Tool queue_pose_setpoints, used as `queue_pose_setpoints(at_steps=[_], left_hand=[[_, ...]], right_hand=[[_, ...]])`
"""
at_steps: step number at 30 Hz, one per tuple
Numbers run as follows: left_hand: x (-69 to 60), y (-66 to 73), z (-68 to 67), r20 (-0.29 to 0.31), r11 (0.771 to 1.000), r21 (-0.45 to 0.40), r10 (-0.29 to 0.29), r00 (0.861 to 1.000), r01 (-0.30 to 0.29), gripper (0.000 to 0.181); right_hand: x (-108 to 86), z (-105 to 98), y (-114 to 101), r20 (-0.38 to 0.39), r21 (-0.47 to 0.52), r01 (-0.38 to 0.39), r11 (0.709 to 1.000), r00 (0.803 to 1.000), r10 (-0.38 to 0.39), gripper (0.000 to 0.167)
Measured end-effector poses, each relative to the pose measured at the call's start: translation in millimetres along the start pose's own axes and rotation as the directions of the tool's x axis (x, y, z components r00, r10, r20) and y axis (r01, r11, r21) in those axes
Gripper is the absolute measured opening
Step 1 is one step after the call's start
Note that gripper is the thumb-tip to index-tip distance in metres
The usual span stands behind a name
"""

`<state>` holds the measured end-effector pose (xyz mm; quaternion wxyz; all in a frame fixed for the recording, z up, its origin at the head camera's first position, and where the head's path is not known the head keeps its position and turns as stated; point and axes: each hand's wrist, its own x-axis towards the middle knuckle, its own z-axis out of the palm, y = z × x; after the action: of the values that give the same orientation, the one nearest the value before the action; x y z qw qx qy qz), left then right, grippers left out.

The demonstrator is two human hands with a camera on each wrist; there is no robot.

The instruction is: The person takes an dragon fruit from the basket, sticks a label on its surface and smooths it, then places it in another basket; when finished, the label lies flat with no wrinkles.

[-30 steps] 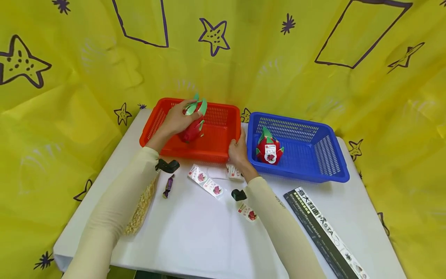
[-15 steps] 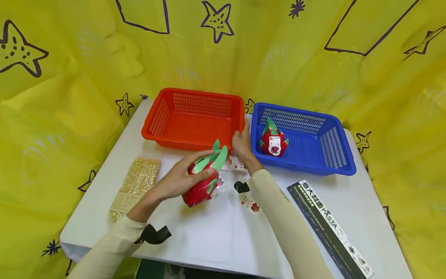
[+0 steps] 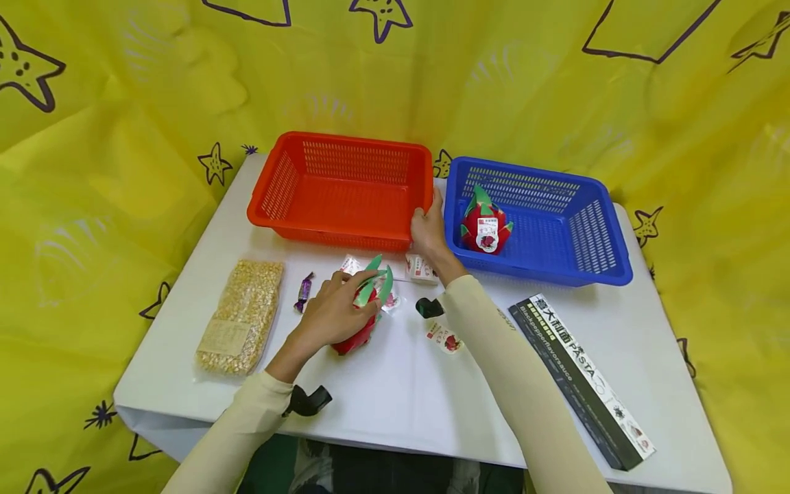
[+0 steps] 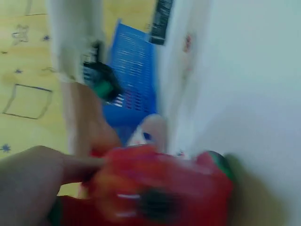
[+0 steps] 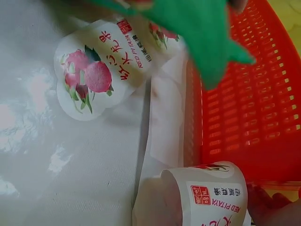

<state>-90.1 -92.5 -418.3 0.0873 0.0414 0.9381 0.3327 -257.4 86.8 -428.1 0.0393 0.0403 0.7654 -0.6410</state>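
Observation:
In the head view the left hand (image 3: 338, 309) grips a red dragon fruit (image 3: 358, 337) with green leaf tips, low over the white table in front of the red basket. The fruit (image 4: 164, 188) fills the lower part of the left wrist view, blurred. The right hand (image 3: 431, 230) holds the red basket (image 3: 352, 237) at its right front corner. A label strip (image 5: 89, 75) lies beside the fruit's green tips, and a label roll (image 5: 211, 195) stands by the basket. A single label (image 3: 444, 338) is on the table. The red basket's inside holds nothing.
The blue basket (image 3: 543, 271) at the right holds a labelled dragon fruit (image 3: 485, 228). A long pasta box (image 3: 580, 381) lies at the right front, a bag of yellow kernels (image 3: 241, 318) at the left, and a purple wrapped candy (image 3: 304, 292) beside it.
My left hand has lifted the dragon fruit out of the red basket and brought it down toward the table in front. The right hand remains at the basket corner. The head view has tilted downward.

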Motion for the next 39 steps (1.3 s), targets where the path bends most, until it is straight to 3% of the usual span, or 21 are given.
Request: queue_pose_setpoints(at_steps=[3,6,8,10,12,15,18,22,24,27,30,32,35,39], left_hand=[[7.1,3.1,2.2,-0.001,0.999,0.041,-0.018,1.000,0.018,0.064],[7.0,-1.8,-3.8,0.088,1.000,-0.003,0.029,0.996,-0.029,0.074],[4.0,-8.9,-11.8,0.177,0.995,-0.055,0.088,0.980,-0.080,0.084],[0.8,-17.0,-19.5,0.237,0.988,-0.100,0.139,0.962,-0.118,0.092],[-1.4,-23.0,-25.0,0.251,0.982,-0.124,0.172,0.953,-0.144,0.096],[-1.6,-25.1,-27.7,0.216,0.980,-0.126,0.176,0.960,-0.151,0.093],[-0.6,-19.7,-24.0,0.190,0.985,-0.118,0.148,0.971,-0.127,0.089],[3.0,-8.4,-11.5,0.138,0.988,-0.120,0.112,0.984,-0.095,0.086],[5.0,-3.2,-4.7,0.108,0.987,-0.132,0.108,0.988,-0.094,0.085],[8.2,1.2,-0.8,0.089,0.982,-0.153,0.127,0.988,-0.113,0.082],[8.8,1.2,-1.1,0.112,0.974,-0.171,0.171,0.979,-0.150,0.080],[9.3,-2.0,-1.7,0.136,0.969,-0.185,0.193,0.972,-0.166,0.077],[9.6,-7.4,-2.8,0.175,0.964,-0.212,0.197,0.965,-0.159,0.078],[10.4,-10.2,-2.7,0.216,0.961,-0.237,0.194,0.957,-0.142,0.083]], right_hand=[[-4.7,-2,-2,-0.002,-0.046,-0.039,0.998,0.999,0.039,0.072],[-23.3,-8,-7,0.078,-0.065,-0.037,0.997,0.996,0.042,0.081],[-43.9,-17,-11,0.174,-0.118,0.028,0.993,0.985,-0.007,0.086],[-67.6,-30,-15,0.286,-0.216,0.148,0.965,0.955,-0.082,0.084],[-90.3,-44,-16,0.362,-0.332,0.291,0.897,0.918,-0.164,0.077],[-113.8,-64,-6,0.441,-0.487,0.439,0.755,0.870,-0.221,0.054],[-127.6,-82,16,0.510,-0.617,0.470,0.631,0.849,-0.134,0.043],[-142.0,-97,45,0.570,-0.740,0.512,0.436,0.822,0.002,0.045],[-147.5,-101,54,0.588,-0.754,0.556,0.351,0.809,-0.019,0.044],[-148.0,-103,58,0.620,-0.733,0.624,0.273,0.777,-0.109,0.035],[-147.5,-104,61,0.640,-0.706,0.667,0.237,0.745,-0.188,0.021],[-147.0,-104,62,0.641,-0.699,0.677,0.228,0.736,-0.219,0.012],[-146.2,-104,64,0.646,-0.696,0.686,0.212,0.727,-0.234,0.005],[-145.3,-105,64,0.678,-0.670,0.716,0.197,0.698,-0.231,0.004]])
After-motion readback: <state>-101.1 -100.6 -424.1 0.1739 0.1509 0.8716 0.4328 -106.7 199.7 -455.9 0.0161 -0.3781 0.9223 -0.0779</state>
